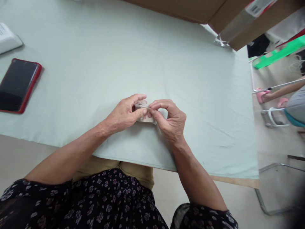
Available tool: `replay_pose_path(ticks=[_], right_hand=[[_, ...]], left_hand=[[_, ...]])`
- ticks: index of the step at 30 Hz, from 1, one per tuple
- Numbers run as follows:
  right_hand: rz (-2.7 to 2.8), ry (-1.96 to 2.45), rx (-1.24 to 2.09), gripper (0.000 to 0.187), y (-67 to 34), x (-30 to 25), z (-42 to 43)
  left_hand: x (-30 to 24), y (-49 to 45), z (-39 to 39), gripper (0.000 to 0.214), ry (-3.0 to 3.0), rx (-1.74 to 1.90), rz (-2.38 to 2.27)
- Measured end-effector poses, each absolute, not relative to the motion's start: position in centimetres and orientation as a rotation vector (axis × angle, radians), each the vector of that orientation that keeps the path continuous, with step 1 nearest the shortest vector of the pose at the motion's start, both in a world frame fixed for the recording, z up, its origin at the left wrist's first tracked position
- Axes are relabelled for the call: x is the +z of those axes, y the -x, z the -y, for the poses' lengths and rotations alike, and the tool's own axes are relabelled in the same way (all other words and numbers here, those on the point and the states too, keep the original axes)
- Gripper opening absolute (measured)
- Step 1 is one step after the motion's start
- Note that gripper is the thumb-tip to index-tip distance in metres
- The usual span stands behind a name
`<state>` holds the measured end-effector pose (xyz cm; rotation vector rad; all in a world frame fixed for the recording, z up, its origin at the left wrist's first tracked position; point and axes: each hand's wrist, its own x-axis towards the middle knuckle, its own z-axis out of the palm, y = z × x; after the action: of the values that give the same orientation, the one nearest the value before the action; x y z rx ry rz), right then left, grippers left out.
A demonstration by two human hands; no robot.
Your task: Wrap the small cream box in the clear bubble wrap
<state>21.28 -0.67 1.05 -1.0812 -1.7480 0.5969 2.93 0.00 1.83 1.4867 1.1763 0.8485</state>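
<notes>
A small see-through plastic bag with something whitish in it rests on the cloth near the table's front edge. My left hand is closed on the bag's left side, the thumb lying across its upper part. From the right, my right hand pinches the gathered plastic between thumb and forefinger. The fingertips of both hands almost meet over the bag. What the bag contains is partly hidden by the fingers and too small to name.
A pale green cloth covers the table. At the left lie a phone in a red case and a white device. A cardboard box stands at the back right. Beyond the right edge, another person's leg shows.
</notes>
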Motion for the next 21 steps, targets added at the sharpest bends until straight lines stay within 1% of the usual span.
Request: replay_pose_path(ticks=[3, 7, 9, 13, 16, 18, 21], right_hand=[[1.879, 1.09, 0.436, 0.007, -21.6, 0.9, 0.5], [2.066, 1.033, 0.249, 0.005, -22.1, 0.6, 0.4], [2.147, 1.015, 0.177, 0.01, -22.4, 0.3, 0.5], [2.232, 1.056, 0.121, 0.026, -22.7, -0.2, 0.5], [2.218, 1.117, 0.071, 0.025, -22.6, -0.3, 0.6], [2.207, 1.133, 0.044, 0.022, -22.5, -0.3, 0.6], [2.214, 1.126, 0.046, 0.021, -22.4, -0.4, 0.6]], left_hand=[[1.2, -3.2, 0.1, 0.047, -1.54, 0.886, -1.195], [0.9, -3.2, 0.2, 0.042, -1.66, 0.931, -1.229], [0.8, -3.0, 0.0, 0.042, -1.698, 0.951, -1.246], [1.1, -2.5, -0.2, 0.047, -1.682, 0.974, -1.277], [1.3, -2.5, 0.0, 0.049, -1.695, 0.982, -1.296], [1.4, -2.6, 0.1, 0.046, -1.759, 1.012, -1.303], [1.3, -2.8, 0.2, 0.033, -1.9, 1.026, -1.315]])
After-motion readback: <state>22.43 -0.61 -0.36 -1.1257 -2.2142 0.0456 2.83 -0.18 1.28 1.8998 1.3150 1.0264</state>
